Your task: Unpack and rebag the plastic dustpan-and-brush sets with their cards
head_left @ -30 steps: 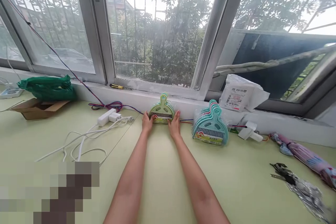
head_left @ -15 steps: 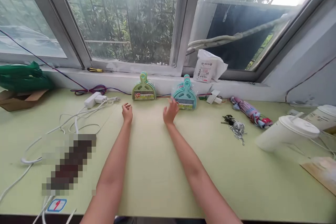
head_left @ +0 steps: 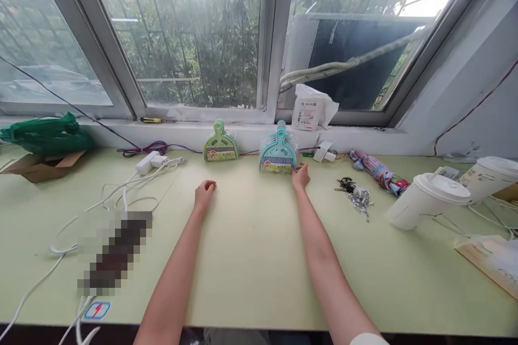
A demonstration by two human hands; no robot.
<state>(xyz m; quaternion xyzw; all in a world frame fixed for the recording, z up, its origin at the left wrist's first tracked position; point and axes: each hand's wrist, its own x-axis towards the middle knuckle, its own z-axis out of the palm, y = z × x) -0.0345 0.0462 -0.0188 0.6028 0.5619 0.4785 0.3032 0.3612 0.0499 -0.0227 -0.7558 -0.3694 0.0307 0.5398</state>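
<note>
- The right hand (head_left: 300, 176) lies at the lower right corner of the teal pack of mini dustpan-and-brush sets (head_left: 277, 152); its fingers touch the pack's edge, though whether they are closed on it cannot be told.
- That teal pack stands on the pale green worktop (head_left: 259, 259), leaning against the white window sill (head_left: 243, 132) behind it.
- The left hand (head_left: 204, 193) rests on the worktop, fingers loosely curled and holding nothing, well to the left of the teal pack and nearer the person.
- A green pack of mini dustpan sets (head_left: 220, 143) stands against the sill, left of the teal pack and apart from it.
- A white plastic packet with a printed label (head_left: 312, 108) sits on the sill just behind and right of the teal pack.
- Right of the teal pack lie a small white plug (head_left: 326, 152), a bunch of keys (head_left: 354, 192), a folded pink umbrella (head_left: 378, 171) and two lidded white paper cups (head_left: 427, 200) on their sides.
- Far left of the teal pack are a white power strip (head_left: 148, 162) with loose white cables (head_left: 117, 199), a green bag (head_left: 46, 133) and an open cardboard box (head_left: 38, 164).
</note>
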